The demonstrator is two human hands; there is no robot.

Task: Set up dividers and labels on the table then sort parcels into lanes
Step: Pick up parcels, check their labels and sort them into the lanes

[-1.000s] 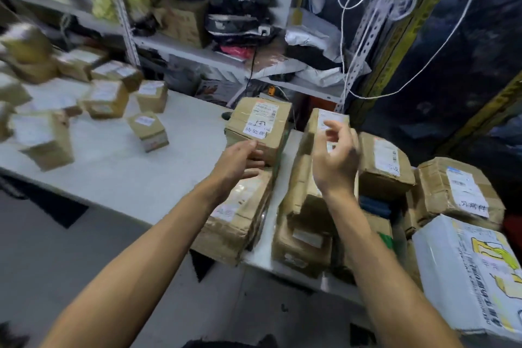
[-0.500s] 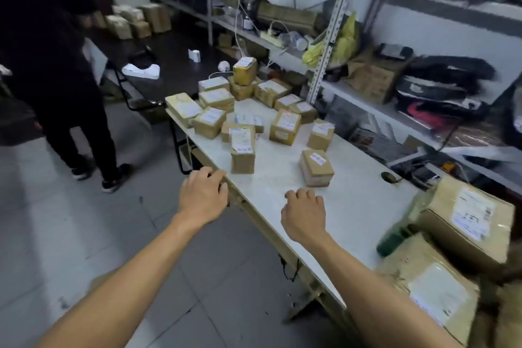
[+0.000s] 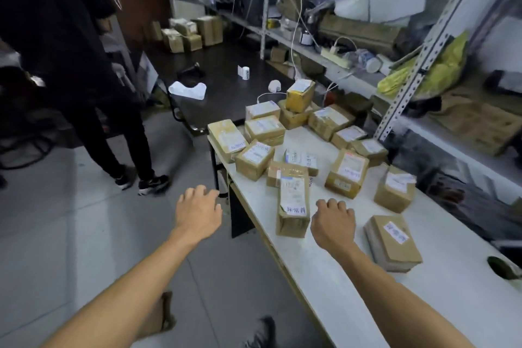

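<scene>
My left hand (image 3: 197,213) hangs relaxed and empty over the floor; my right hand (image 3: 333,222), seemingly loosely curled and empty, hovers beside a parcel (image 3: 293,206) on the bench (image 3: 353,285).

Blurred print on the parcel labels (image 3: 293,192), both hands' fingers (image 3: 332,203) curled from view.

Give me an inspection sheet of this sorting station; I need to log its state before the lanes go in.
Surface: long white table, mostly bare near the camera.
Job's things: brown cardboard parcels unsorted at the far end; dividers and labels: nothing seen.
Clutter: yellow plastic bag on grey metal shelving.
Hands: left hand over the floor, right hand over the table, both holding nothing.
Cables: white cable hanging by the shelving.
Surroundings: person in dark clothes standing left.
</scene>
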